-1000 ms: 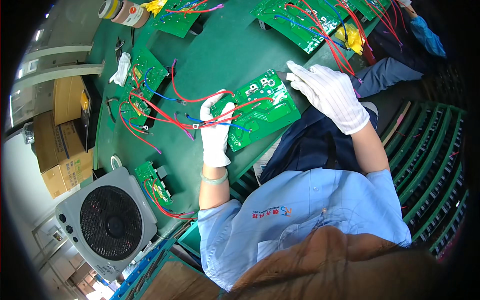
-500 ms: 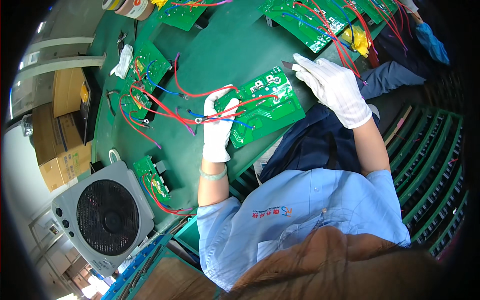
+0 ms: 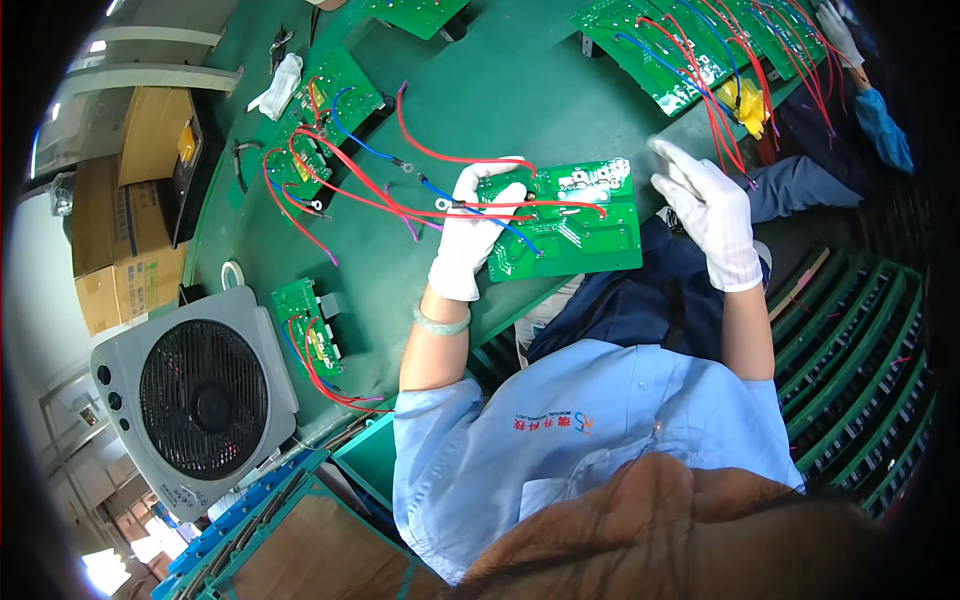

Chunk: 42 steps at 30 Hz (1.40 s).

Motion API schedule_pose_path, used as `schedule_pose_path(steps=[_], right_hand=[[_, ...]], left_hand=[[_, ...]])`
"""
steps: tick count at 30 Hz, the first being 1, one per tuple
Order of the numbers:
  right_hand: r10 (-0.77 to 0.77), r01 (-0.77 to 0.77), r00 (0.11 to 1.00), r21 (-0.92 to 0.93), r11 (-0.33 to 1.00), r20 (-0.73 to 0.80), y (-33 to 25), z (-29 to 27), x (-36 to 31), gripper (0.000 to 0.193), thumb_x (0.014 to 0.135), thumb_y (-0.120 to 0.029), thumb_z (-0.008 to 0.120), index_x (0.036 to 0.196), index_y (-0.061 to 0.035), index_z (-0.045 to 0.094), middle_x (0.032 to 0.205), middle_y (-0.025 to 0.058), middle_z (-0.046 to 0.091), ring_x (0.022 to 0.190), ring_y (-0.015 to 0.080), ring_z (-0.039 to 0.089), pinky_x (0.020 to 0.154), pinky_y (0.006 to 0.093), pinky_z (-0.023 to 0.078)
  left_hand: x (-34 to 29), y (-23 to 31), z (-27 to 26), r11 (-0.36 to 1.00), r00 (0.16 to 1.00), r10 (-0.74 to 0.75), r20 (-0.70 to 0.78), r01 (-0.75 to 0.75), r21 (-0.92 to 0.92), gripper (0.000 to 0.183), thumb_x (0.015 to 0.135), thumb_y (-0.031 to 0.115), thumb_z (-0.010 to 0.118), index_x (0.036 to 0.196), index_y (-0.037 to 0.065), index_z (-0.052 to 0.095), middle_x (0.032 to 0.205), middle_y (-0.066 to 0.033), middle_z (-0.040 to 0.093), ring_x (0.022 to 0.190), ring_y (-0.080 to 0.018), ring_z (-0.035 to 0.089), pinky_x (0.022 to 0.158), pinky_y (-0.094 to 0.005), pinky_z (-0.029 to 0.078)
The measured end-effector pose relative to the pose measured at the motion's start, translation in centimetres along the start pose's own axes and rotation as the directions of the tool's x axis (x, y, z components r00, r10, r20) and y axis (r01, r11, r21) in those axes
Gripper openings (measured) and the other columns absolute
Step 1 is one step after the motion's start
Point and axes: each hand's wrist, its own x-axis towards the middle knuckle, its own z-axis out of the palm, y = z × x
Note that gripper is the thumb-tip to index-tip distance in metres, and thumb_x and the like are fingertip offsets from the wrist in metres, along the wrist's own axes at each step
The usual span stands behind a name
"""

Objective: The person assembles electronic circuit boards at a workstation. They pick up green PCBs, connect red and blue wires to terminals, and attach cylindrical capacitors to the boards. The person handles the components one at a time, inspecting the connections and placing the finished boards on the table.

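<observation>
My white-gloved left hand (image 3: pixel 478 225) grips a green circuit board (image 3: pixel 590 235) by its left side, thumb on top. Red and blue wires run from the board; a red wire (image 3: pixel 400 125) and a blue wire with a ring terminal (image 3: pixel 443 204) reach out to the left, past the hand. Just right of the board, apart from it, is my white-gloved right hand (image 3: pixel 712 215). Its fingers are drawn together and point toward the board. The dark blade-like piece seen at these fingertips earlier does not show now, so what they hold cannot be made out.
Wired circuit boards lie at the table's left (image 3: pixel 335 100) and far right (image 3: pixel 660 55). A small wired board (image 3: pixel 310 325) sits near a grey box fan (image 3: pixel 205 395). A co-worker's gloved hand (image 3: pixel 840 35) is at the upper right. Green slotted racks (image 3: pixel 850 370) stand to my right.
The held board has turned, its edges now more level in view. My right hand has drawn slightly away to the right, and the blade-like piece at its fingertips is no longer visible.
</observation>
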Motion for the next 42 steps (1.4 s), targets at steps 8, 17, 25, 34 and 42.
schedule_pose_path(steps=[8, 17, 25, 34, 42], right_hand=[[0.018, -0.019, 1.0, 0.041, 0.999, 0.016, -0.6, 0.9, 1.4, 0.047, 0.076, -0.006, 0.074, 0.122, -0.0136, 0.065, 0.077, 0.0111, 0.057, 0.065, 0.026, 0.054, 0.063, 0.0314, 0.047], [-0.041, 0.029, 0.998, 0.272, 0.962, 0.038, -4.5, 1.1, 2.7, 0.047, 0.075, 0.001, 0.072, 0.12, -0.0083, 0.066, 0.084, 0.012, 0.063, 0.07, 0.0213, 0.059, 0.066, 0.0294, 0.049], [-0.282, 0.24, 0.93, 0.195, 0.951, 0.235, -8.4, 2.2, 3.0, 0.043, 0.073, -0.003, 0.071, 0.115, -0.0099, 0.067, 0.097, 0.0141, 0.069, 0.079, 0.0285, 0.067, 0.073, 0.0326, 0.055], [0.525, -0.26, 0.851, 0.851, 0.456, -0.021, -2.2, 1.3, -1.1, 0.032, 0.097, -0.021, 0.056, 0.107, 0.0082, 0.065, 0.08, 0.0147, 0.07, 0.045, -0.0002, 0.034, 0.045, 0.0172, 0.025], [0.767, -0.545, 0.592, 0.824, 0.155, 0.247, 0.6, 3.8, -5.1, 0.036, 0.094, -0.031, 0.061, 0.096, 0.0052, 0.067, 0.064, 0.0017, 0.059, 0.042, 0.0015, 0.034, 0.039, 0.0186, 0.021]], left_hand=[[-0.2, -2.0, -0.9, 0.986, 0.988, 0.155, 0.022, -0.153, -0.066, 0.037, 0.095, 0.02, 0.058, 0.123, -0.003, 0.051, 0.123, -0.0117, 0.059, 0.098, -0.0115, 0.059, 0.086, -0.0265, 0.049], [0.1, -1.7, 0.1, 0.971, 0.955, 0.174, -0.24, -0.207, -0.123, 0.028, 0.093, 0.003, 0.06, 0.12, -0.002, 0.054, 0.084, 0.0021, 0.053, 0.072, -0.0018, 0.045, 0.064, -0.0167, 0.04], [-0.2, -0.8, -0.1, 0.996, 0.991, 0.02, -0.13, -0.008, 0.089, 0.023, 0.091, 0.009, 0.066, 0.109, -0.003, 0.057, 0.097, -0.0075, 0.066, 0.081, -0.0082, 0.06, 0.068, -0.0233, 0.05], [-0.4, -1.6, 0.0, 0.999, 0.99, 0.042, -0.135, -0.044, -0.006, 0.023, 0.089, 0.01, 0.069, 0.104, -0.002, 0.057, 0.094, -0.0071, 0.066, 0.083, -0.0104, 0.062, 0.072, -0.0237, 0.051], [-0.3, -1.0, 0.4, 0.994, 0.987, 0.004, -0.163, 0.014, 0.109, 0.021, 0.09, 0.013, 0.068, 0.101, 0.0, 0.056, 0.082, -0.0008, 0.06, 0.071, -0.0042, 0.053, 0.06, -0.0203, 0.045]])
